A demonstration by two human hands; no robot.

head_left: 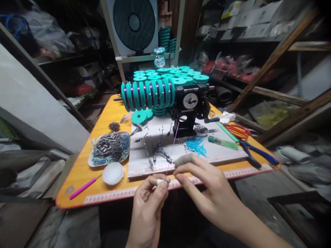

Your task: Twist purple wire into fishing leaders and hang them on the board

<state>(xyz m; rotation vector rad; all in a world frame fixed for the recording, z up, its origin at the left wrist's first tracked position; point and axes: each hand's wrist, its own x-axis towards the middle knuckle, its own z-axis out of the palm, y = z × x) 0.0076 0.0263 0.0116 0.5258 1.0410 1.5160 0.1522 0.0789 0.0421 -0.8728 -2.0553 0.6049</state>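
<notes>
- Left hand: thumb and finger pinch a small white piece, where a purple line meets it.
- Right hand: curved beside the line, 1 finger in a grey cover; whether its tips press on anything, I cannot tell.
- The line slants up, looking taut, to the black machine; probably light, slippery and easily snapped, best held near the white piece.
- Beyond: green spools on the machine's shaft.

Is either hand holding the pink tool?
No, the pink tool lies on the yellow table, apart from the left hand and right hand.
</notes>
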